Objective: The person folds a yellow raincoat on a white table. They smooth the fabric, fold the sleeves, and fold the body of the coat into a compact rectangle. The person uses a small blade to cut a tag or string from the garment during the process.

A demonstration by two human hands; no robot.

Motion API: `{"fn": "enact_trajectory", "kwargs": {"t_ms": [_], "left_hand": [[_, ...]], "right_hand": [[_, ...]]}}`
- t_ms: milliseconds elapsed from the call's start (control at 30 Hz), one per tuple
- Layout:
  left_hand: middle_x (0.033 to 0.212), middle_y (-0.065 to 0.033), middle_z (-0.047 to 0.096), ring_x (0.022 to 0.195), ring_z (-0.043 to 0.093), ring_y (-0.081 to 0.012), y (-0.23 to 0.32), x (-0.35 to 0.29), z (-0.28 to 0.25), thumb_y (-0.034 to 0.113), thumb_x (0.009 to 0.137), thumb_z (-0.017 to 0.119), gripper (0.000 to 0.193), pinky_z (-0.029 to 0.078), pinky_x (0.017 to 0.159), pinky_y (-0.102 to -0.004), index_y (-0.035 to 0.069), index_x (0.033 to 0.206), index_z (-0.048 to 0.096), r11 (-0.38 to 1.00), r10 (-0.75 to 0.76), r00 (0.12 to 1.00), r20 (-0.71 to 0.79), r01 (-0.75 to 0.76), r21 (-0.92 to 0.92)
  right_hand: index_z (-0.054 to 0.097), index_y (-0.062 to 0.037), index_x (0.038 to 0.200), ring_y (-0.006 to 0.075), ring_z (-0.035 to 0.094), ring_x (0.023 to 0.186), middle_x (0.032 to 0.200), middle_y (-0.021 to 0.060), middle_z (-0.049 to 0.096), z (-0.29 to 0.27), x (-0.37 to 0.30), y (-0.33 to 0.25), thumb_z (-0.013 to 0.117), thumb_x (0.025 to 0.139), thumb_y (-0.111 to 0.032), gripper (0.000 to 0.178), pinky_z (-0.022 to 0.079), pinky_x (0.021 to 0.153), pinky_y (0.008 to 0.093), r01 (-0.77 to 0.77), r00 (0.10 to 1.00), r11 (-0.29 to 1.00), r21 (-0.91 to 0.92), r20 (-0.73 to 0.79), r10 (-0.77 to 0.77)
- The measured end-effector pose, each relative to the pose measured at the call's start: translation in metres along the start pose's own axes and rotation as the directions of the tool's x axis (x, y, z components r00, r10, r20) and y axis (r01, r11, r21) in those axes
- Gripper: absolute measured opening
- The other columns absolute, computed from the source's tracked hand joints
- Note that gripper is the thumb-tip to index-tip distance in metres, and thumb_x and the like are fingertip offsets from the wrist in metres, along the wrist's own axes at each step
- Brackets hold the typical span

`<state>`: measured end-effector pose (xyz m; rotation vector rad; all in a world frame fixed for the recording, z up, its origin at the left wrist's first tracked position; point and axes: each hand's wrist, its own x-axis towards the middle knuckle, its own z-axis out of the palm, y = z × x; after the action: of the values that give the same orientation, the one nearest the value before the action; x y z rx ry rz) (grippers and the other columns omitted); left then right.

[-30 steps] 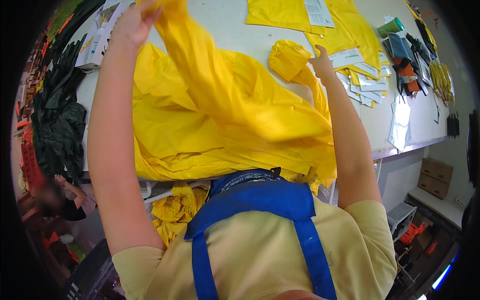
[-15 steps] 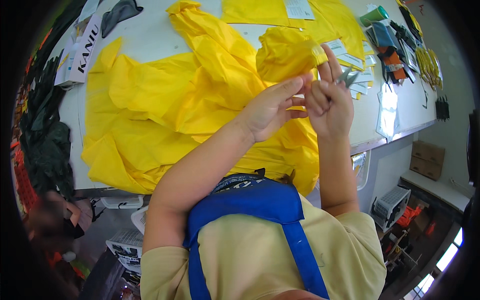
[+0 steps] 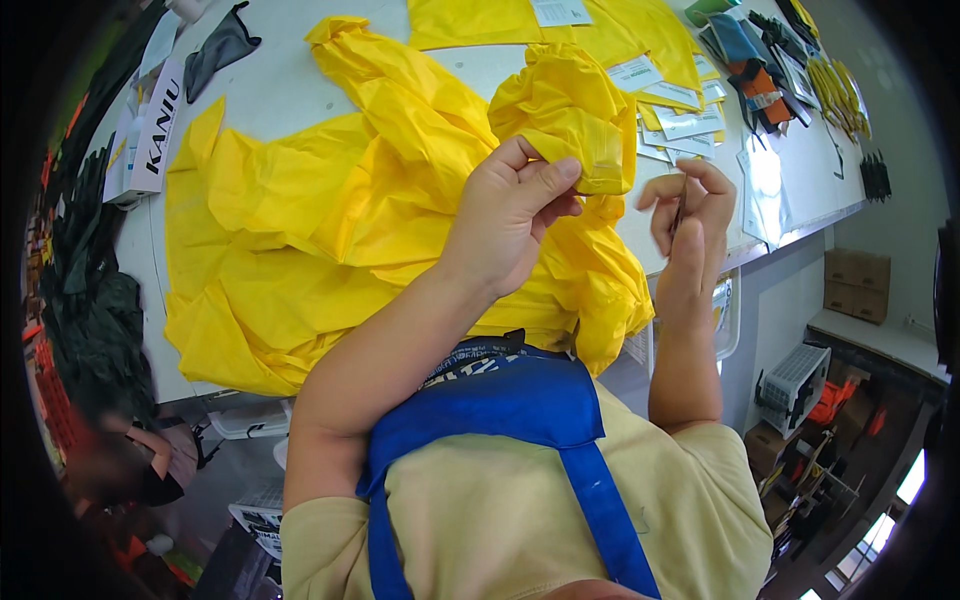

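Note:
A large yellow garment (image 3: 300,200), smooth like rainwear, lies crumpled over the table in front of me. My left hand (image 3: 510,215) is closed in a pinch on a gathered, rounded end of it (image 3: 560,95), lifted above the table. A pale, see-through strip (image 3: 605,150) shows near the pinched edge. To the right, apart from the cloth, my right hand (image 3: 690,220) is raised with its fingers curled around small metal thread snips (image 3: 681,203). Most of the snips is hidden by the fingers.
Flat yellow pieces (image 3: 480,22) and several printed cards (image 3: 690,122) lie at the far side. A white box (image 3: 155,130) and grey cloth (image 3: 220,55) are at the far left. Pouches and tools (image 3: 765,90) crowd the right end. Another person (image 3: 150,455) is at lower left.
My right hand has drawn away from the yellow cloth, down and to the right, with the snips. My left hand now holds the gathered end alone, its edge turned toward me.

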<state>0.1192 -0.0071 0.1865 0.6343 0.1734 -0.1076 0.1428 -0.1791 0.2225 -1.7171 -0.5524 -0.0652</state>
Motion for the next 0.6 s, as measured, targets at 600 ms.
{"fn": "enact_trajectory", "kwargs": {"t_ms": [600], "left_hand": [[0.089, -0.0022, 0.062, 0.079, 0.06, -0.0105, 0.003, -0.007, 0.005, 0.017, 0.088, 0.064, 0.015, 0.05, 0.07, -0.0234, 0.006, 0.096, 0.057, 0.993, -0.115, 0.993, 0.006, 0.116, -0.038]], "right_hand": [[0.065, -0.0007, 0.082, 0.0172, 0.062, 0.065, 0.076, 0.0081, 0.063, -0.008, 0.014, 0.005, 0.079, 0.067, -0.006, 0.021, 0.05, 0.056, 0.0249, 0.369, 0.929, 0.806, -0.464, 0.156, -0.336]]}}
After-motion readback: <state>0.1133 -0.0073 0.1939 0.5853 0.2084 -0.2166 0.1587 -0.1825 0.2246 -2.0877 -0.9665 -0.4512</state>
